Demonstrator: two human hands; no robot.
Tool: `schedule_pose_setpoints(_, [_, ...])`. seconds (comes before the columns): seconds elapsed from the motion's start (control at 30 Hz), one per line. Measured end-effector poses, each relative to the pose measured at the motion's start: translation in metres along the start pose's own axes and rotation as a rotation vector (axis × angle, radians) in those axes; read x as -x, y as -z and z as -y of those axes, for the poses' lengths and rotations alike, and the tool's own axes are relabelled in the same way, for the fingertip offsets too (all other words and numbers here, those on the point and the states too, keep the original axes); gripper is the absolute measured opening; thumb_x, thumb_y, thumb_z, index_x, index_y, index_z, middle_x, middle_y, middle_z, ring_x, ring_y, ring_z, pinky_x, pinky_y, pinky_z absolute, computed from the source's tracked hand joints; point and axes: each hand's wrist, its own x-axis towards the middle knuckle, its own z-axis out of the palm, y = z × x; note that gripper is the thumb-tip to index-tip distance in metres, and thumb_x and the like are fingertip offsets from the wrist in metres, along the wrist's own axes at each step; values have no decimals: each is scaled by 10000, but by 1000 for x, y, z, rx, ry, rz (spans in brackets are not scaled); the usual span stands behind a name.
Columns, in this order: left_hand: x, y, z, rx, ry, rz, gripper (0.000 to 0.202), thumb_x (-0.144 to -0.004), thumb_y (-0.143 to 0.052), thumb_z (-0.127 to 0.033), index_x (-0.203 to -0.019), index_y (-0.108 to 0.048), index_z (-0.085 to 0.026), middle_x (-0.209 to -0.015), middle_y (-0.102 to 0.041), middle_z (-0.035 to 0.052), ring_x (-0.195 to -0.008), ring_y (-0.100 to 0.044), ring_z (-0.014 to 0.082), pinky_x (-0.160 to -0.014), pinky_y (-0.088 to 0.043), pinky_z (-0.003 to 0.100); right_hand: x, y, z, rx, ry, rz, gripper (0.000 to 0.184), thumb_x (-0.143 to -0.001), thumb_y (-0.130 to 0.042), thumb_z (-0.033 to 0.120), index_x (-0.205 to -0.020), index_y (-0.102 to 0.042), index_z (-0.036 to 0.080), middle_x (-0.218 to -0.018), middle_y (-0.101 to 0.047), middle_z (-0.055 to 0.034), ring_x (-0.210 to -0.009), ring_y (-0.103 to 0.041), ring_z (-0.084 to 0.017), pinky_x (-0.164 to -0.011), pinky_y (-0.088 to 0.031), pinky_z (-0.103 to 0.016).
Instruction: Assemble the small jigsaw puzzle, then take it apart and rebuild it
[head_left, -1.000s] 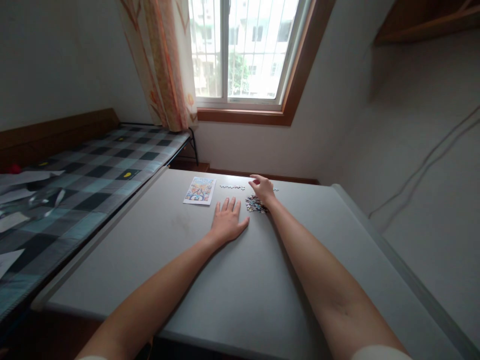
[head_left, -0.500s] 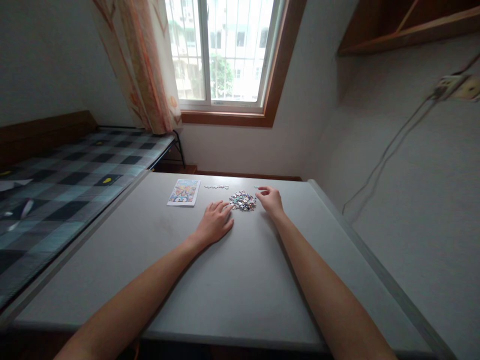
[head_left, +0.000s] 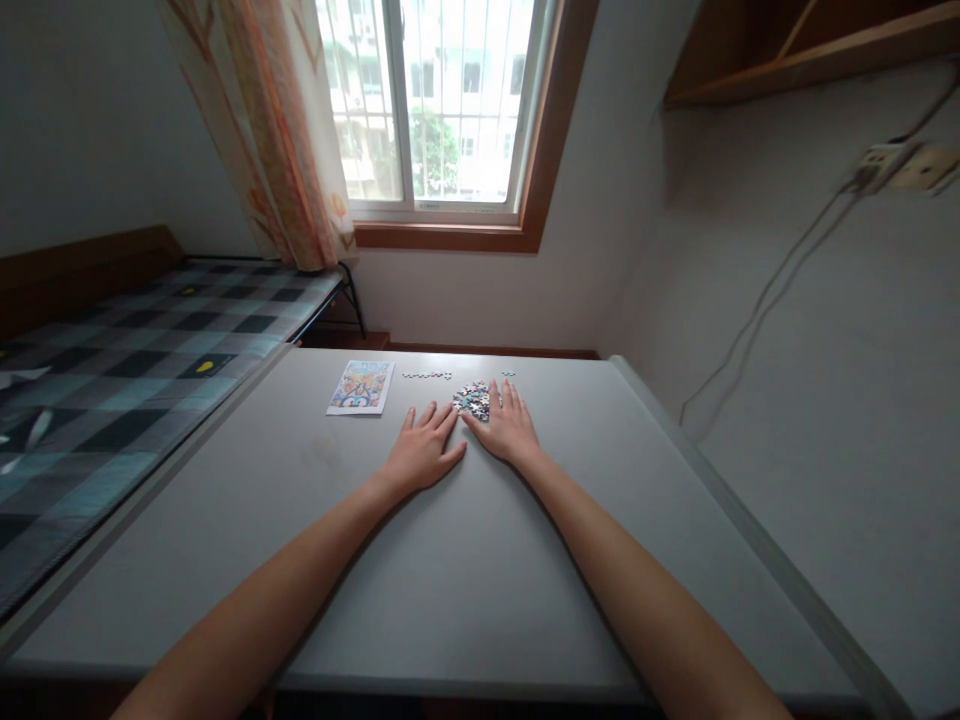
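Note:
A pile of small jigsaw puzzle pieces [head_left: 471, 400] lies near the far side of the table. My left hand [head_left: 424, 447] rests at the pile's near left edge, palm down, fingers spread. Over the pile's right side lies my right hand [head_left: 508, 425], fingers stretched forward and thumb out, hiding some pieces. Behind the pile on the left runs a short row of joined pieces [head_left: 427, 375]. A small group of pieces [head_left: 508, 373] sits beyond my right fingertips. Left of the row is a colourful picture sheet [head_left: 361, 388].
The pale table [head_left: 450, 580] stretches toward me, with a raised strip [head_left: 720, 480] along its right side. A bed with a checked cover [head_left: 150, 370] stands on the left. A cable [head_left: 742, 320] hangs down the right wall from a socket [head_left: 877, 165].
My right hand has moved left and toward me from the small group of pieces onto the pile, its fingers now spread. My left fingers have spread a little. The view has shifted slightly.

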Motion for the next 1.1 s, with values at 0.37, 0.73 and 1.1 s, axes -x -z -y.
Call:
schedule_pose_setpoints(0.37, [-8, 7, 8, 159, 175, -223, 329, -861, -508, -274, -1172, -583, -198, -1232, -610, 69, -1149, -541, 231, -1035, -372, 385, -20, -3, 21, 29, -30, -37, 922, -759, -393, 786, -1478, -277, 222, -1551, -209, -151, -1396, -200, -385, -1105, -167, -510])
schedule_pose_setpoints(0.73, [-8, 5, 7, 154, 176, -232, 410, -839, -535, -272, -1237, -539, -177, -1181, -627, 79, -1089, -552, 241, -998, -385, 379, -38, -10, 31, 44, -22, 11, 660, -869, -357, 630, -1395, -432, 238, -1512, -320, -122, -1390, -233, -332, -1111, -141, -494])
schedule_pose_setpoints(1.1, [-8, 9, 7, 167, 208, -186, 415, -843, -530, -284, -1248, -532, -195, -1201, -619, 75, -1110, -546, 237, -1018, -369, 378, -47, -10, 31, -17, 6, -95, 657, -886, -357, 603, -1403, -421, 202, -1472, -382, -131, -1380, -239, -312, -1111, -149, -478])
